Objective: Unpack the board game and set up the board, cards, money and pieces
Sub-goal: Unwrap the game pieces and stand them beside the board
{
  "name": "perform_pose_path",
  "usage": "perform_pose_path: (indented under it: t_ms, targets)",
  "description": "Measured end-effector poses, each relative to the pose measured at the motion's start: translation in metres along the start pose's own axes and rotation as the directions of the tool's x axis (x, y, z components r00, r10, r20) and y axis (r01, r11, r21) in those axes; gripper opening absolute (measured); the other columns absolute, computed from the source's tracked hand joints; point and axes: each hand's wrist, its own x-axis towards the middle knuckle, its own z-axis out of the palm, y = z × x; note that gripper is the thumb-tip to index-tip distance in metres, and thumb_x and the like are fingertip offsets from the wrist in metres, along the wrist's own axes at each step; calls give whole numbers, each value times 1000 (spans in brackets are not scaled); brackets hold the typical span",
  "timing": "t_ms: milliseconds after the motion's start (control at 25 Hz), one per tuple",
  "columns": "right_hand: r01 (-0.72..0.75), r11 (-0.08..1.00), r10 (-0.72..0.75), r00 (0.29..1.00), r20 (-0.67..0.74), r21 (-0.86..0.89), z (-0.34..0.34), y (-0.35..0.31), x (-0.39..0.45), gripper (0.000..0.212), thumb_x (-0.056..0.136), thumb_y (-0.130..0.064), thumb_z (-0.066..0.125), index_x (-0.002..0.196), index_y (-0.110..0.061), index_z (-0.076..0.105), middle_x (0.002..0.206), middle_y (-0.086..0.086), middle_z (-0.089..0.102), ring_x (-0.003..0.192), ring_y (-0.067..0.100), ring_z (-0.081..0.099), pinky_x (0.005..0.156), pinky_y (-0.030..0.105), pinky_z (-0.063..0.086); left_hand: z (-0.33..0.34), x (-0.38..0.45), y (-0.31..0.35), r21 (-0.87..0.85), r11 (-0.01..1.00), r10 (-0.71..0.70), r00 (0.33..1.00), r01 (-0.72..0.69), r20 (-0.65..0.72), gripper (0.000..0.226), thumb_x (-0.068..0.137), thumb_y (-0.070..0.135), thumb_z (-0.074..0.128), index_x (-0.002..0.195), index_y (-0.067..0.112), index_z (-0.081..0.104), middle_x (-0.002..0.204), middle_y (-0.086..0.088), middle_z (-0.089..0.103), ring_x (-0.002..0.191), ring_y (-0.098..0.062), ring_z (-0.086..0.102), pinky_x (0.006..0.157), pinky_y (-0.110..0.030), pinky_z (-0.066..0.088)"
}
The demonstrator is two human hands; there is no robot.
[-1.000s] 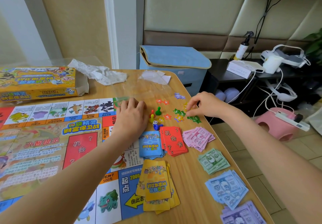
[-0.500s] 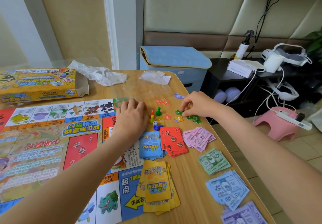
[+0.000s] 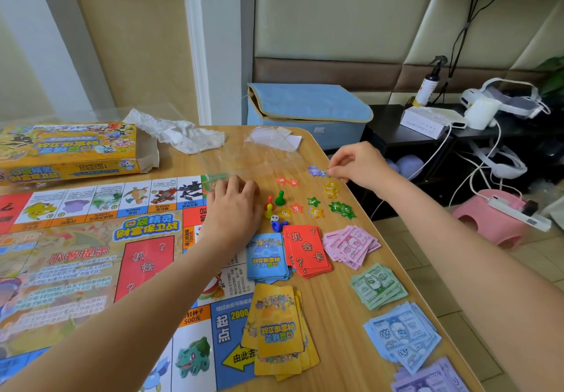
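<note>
view: single head camera, wide-angle, worn by the person
facing: forward and down over the surface point(image 3: 341, 324), tilted toward its right far corner
nearness: close; both forearms run in from the bottom edge
frame edges: board point(image 3: 91, 254) cut at left, floor and wall at right
shared: one view only

Upper centre: blue fabric storage box point(image 3: 308, 110) behind wooden table point(image 3: 351, 300). Upper right: dark spray bottle point(image 3: 429, 81), white headset point(image 3: 503, 101) on black shelf point(image 3: 390, 123). Right: pink plastic stool point(image 3: 488, 223) carrying white power strip point(image 3: 518, 211).
</note>
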Motion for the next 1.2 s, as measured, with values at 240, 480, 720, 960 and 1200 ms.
perform_pose_path:
  t_ms: [240,480,720,960,1200]
  targets:
    - [98,961,-63,988,137,-260,4,12,-3,13,79,-7,70,75,-19,67,82,2,67,67,6,56,60,7,40,-1,0,1,-3,1000,-1,1000,1,-1,34,97,36,35,121,16,48,122,-6,44,113,-26,38,95,-35,29]
    - [201,938,-131,960,247,-281,12,-5,-7,8,81,-13,70,89,-15,72,75,-14,58,62,1,52,53,5,36,-1,-1,0,3,1000,-2,1000,2,5,34,97,37,34,121,16,48,121,-7,44,112,-26,38,94,-35,29]
    - [145,912,-100,986,136,-385,17,6,1,22,80,-20,73,100,-12,70,95,0,54,72,4,45,62,16,33,-1,0,1,-8,1000,-4,1000,4,0,33,97,35,36,120,15,49,120,-7,45,111,-27,39,94,-36,29]
    - [131,909,-61,981,184,-397,22,14,5,18,80,-22,72,95,-13,71,92,-2,54,84,9,48,68,20,35,-1,0,1,4,1000,-5,1000,5,3,33,98,36,35,120,15,48,120,-7,44,112,-27,38,95,-35,29]
    - [-25,999,22,990,141,19,11,2,8,6,79,-7,71,75,-11,69,70,-1,64,64,6,54,65,20,45,0,0,0,4,1000,-9,1000,9,10,35,98,38,33,120,16,48,120,-6,44,112,-26,38,94,-35,29]
